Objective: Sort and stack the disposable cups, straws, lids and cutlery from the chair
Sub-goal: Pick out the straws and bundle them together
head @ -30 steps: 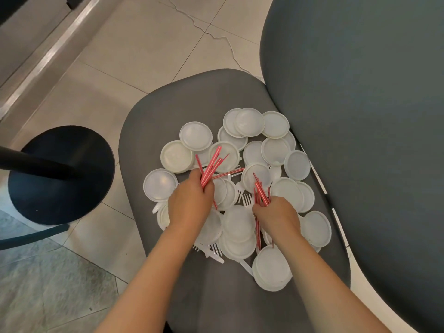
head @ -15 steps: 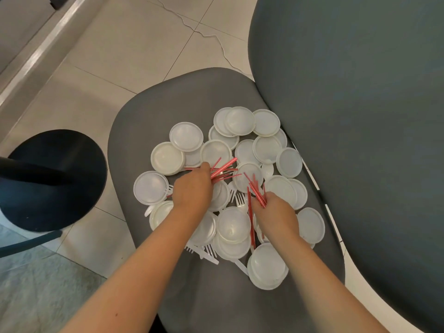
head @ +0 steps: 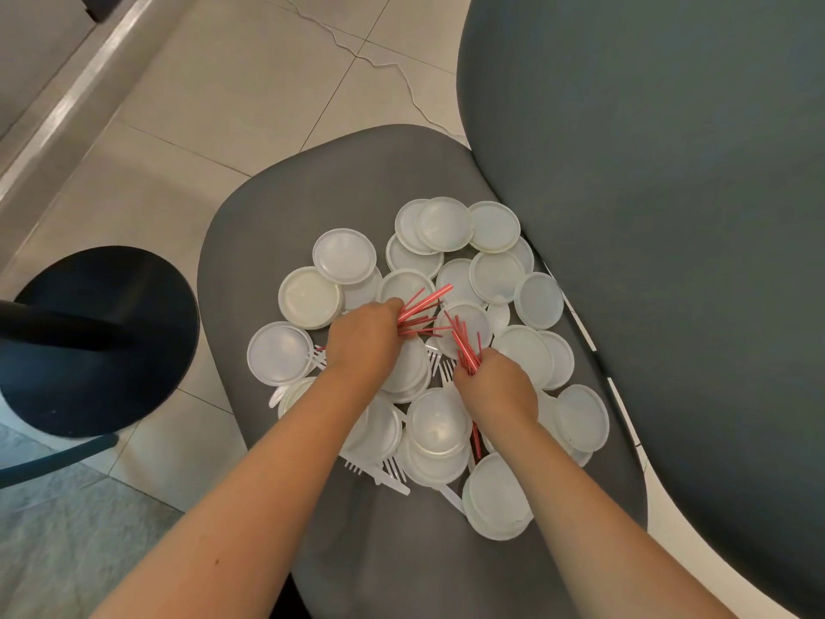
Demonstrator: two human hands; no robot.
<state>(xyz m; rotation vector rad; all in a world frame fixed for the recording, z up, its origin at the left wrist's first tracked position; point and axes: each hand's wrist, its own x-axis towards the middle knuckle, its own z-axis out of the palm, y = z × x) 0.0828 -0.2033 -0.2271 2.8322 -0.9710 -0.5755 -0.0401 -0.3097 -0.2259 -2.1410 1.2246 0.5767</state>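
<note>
Several white round lids (head: 343,256) lie scattered and overlapping on the grey chair seat (head: 277,207). White plastic forks (head: 393,478) poke out from under them near the front and middle. My left hand (head: 361,339) grips a bunch of red straws (head: 422,303) that fan out to the right. My right hand (head: 493,386) grips a second bunch of red straws (head: 462,344) pointing up and left, their lower ends showing below the hand. Both hands hover low over the pile's middle. No cups are visible.
The chair's dark backrest (head: 660,216) fills the right side. A black round table base (head: 98,341) with its post stands on the tiled floor at the left. A grey mat (head: 53,529) lies at the lower left.
My left hand's straws have swung from pointing up to fanning rightward, while the right hand's bunch has tilted up and left. Both hands stay over the pile.
</note>
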